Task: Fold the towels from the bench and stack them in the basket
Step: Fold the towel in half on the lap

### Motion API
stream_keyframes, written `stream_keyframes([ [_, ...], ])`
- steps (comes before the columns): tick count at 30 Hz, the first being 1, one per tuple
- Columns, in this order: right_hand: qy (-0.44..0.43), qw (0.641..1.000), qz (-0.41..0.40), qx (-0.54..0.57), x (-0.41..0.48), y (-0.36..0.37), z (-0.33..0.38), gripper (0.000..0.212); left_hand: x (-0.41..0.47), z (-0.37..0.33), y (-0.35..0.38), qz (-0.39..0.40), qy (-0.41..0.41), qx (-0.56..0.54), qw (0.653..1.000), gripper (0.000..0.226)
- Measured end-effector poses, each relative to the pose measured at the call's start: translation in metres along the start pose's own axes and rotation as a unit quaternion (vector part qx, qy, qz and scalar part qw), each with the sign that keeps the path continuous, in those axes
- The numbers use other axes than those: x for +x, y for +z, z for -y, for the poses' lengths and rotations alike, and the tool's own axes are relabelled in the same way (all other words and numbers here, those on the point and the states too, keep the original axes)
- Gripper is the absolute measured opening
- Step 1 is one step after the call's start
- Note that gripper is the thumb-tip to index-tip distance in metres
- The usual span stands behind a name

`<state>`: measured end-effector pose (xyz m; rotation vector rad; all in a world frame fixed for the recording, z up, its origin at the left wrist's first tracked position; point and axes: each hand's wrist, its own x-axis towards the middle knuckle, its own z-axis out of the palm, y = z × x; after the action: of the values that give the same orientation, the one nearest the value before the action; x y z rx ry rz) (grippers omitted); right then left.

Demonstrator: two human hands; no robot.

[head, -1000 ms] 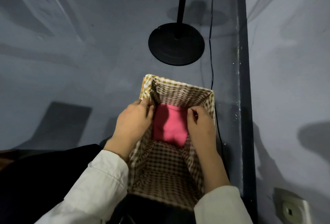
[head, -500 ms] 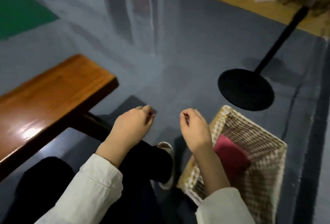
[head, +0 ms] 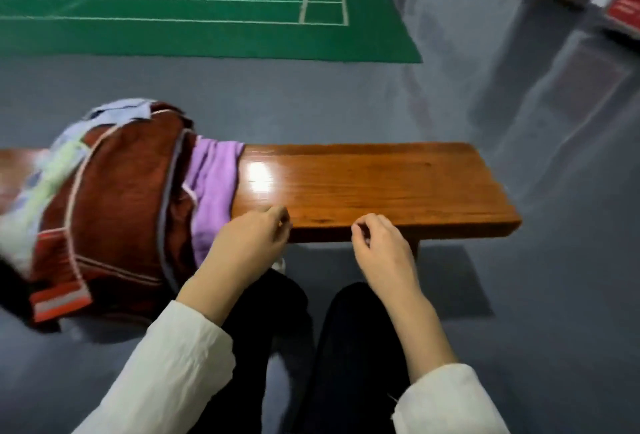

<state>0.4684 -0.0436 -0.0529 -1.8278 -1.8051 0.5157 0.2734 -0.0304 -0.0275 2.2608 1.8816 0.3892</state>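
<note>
Head view: glossy slab bench (head: 381, 184), rumpled towels (head: 121, 198) heaped; left hand (head: 249, 243), right hand (head: 384, 253) fingers loosely curled, empty.

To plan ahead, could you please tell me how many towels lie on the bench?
3: purple towel beside the left hand, maroon towel partly over it, pale blue towel atop; more may be hidden.

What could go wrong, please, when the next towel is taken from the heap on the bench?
The dark red striped towel hangs over the front edge of the glossy wooden bench; pulling the purple towel from under it could drag everything onto the floor. The pale blue towel on top may slide off too.
</note>
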Motion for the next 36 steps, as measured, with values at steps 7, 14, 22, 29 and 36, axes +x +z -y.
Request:
stream_keyframes([
  [7,-0.108,0.992,0.056,-0.008,0.032,0.080,0.099,0.024,-0.025,0.107,-0.041,-0.032,-0.112,0.020,0.993,0.021],
  [14,-0.142,0.984,0.109,-0.011,0.055,0.135,0.170,0.021,-0.033,0.183,-0.066,-0.051,-0.162,0.016,0.985,0.020],
  [22,-0.169,0.976,0.134,0.010,0.095,0.176,0.228,0.022,-0.020,0.243,-0.088,-0.079,-0.205,0.002,0.976,0.021],
  [29,-0.185,0.972,0.142,0.008,0.130,0.204,0.263,0.023,0.003,0.271,-0.098,-0.138,-0.244,0.004,0.960,0.023],
  [36,-0.163,0.975,0.152,0.026,0.137,0.233,0.267,0.018,0.013,0.289,-0.065,-0.173,-0.270,-0.036,0.946,0.036],
])
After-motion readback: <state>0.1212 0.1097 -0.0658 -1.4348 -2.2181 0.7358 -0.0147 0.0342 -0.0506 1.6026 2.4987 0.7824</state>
